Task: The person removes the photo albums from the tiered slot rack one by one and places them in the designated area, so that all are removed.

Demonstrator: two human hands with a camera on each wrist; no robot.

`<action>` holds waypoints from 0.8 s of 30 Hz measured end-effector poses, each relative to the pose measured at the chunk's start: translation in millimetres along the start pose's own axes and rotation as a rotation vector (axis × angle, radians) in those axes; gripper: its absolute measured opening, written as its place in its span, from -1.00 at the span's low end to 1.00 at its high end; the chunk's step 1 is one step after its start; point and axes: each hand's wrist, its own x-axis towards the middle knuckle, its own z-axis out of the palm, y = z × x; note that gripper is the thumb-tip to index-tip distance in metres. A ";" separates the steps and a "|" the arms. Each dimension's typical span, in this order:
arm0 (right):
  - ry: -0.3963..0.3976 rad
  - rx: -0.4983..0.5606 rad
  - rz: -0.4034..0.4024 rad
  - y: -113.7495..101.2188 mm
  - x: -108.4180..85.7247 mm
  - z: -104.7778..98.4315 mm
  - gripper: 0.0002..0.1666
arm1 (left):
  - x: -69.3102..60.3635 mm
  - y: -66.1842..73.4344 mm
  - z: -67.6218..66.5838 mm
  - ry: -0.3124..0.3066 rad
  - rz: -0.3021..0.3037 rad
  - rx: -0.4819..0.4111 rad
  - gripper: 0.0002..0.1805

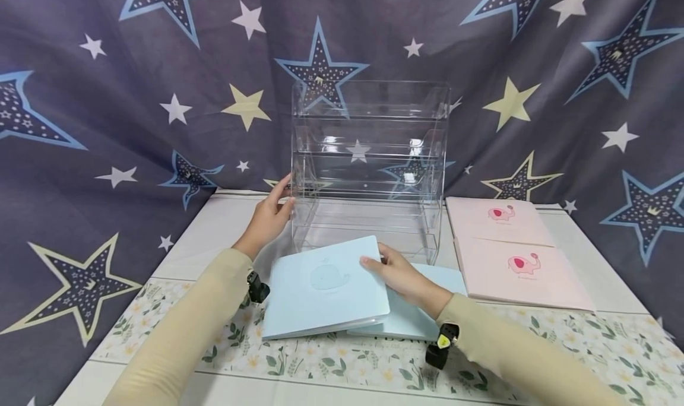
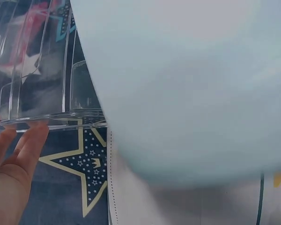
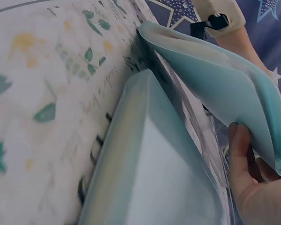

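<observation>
My right hand (image 1: 403,275) pinches the right edge of a light blue folder (image 1: 320,293) with a whale on its cover, thumb on top and fingers underneath. The folder is tilted, and its layered edge shows in the right wrist view. Partly beneath it lies a second light blue folder (image 3: 173,173). My left hand (image 1: 269,216) rests against the left side of a clear plastic rack (image 1: 369,216) with several tiers. In the left wrist view its fairly straight fingers (image 2: 32,145) touch the rack's side, while the blue folder fills much of that view.
Pink folders (image 1: 534,275) with elephants lie overlapping on the table to the rack's right. A white tablecloth (image 1: 224,388) with a floral band covers the table. Behind the rack hangs a dark curtain (image 1: 214,67) with stars.
</observation>
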 end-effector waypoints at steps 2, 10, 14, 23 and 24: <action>-0.003 0.003 0.003 1.7 5.2 8.1 -0.41 | 0.6 -0.1 -0.5 -0.001 -0.004 -0.001 -0.33; -0.018 -0.002 0.051 9.9 20.8 31.4 -0.44 | 0.5 -0.1 -0.9 -0.011 -0.010 -0.002 -0.33; 0.013 -0.084 0.089 10.3 28.0 41.6 -0.38 | 0.0 1.6 -1.7 -0.008 -0.007 -0.007 -0.33; -0.030 -0.263 0.125 4.7 32.0 43.7 -0.19 | -0.8 1.7 -1.6 -0.013 -0.007 -0.010 -0.32; -0.047 -0.298 0.118 3.1 32.5 41.2 -0.26 | -1.1 1.8 -1.8 -0.012 -0.008 -0.009 -0.32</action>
